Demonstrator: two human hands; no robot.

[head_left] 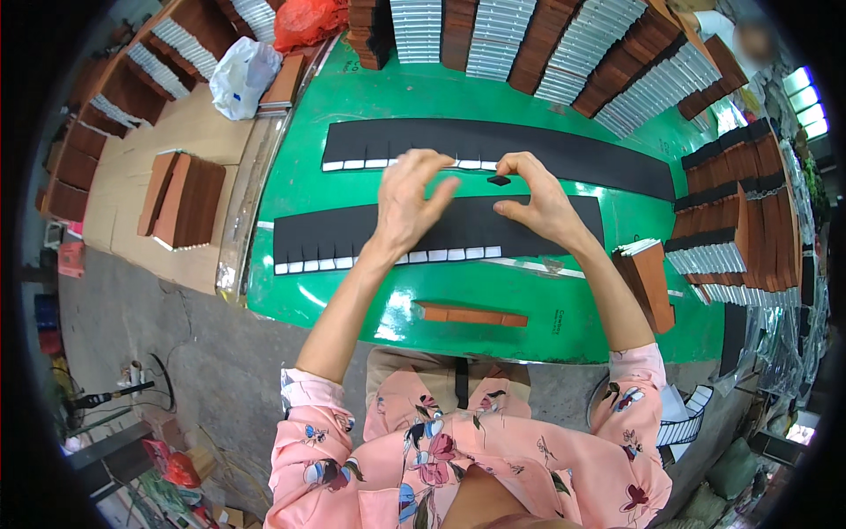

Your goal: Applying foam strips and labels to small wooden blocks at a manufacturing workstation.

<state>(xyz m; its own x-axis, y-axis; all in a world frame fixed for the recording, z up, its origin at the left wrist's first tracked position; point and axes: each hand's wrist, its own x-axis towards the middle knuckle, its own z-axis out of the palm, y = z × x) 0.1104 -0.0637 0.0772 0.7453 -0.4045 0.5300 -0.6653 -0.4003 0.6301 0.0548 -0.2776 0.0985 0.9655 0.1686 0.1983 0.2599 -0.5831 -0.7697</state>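
Note:
My left hand [407,198] is over the far long black strip [529,145], thumb apart from its curved fingers, nothing visible in it. Its index fingertip is beside the strip's near edge, where a row of small white rectangles [377,163] runs. My right hand [539,201] reaches over the gap between two black strips, fingers bent and thumb held away. A small black piece [499,180] is just below its index fingertip; I cannot tell whether they touch. Nearer lies the second black strip [326,231], white rectangles along its near edge. My wrists cross above it.
Both strips lie on a green tabletop [352,295]. A brown piece [471,315] lies near its front edge. Brown stacks with pale edges [502,40] line the back; more stacks [731,229] stand right. At left, cardboard [115,203] carries a brown stack [189,198] and white bag [242,78].

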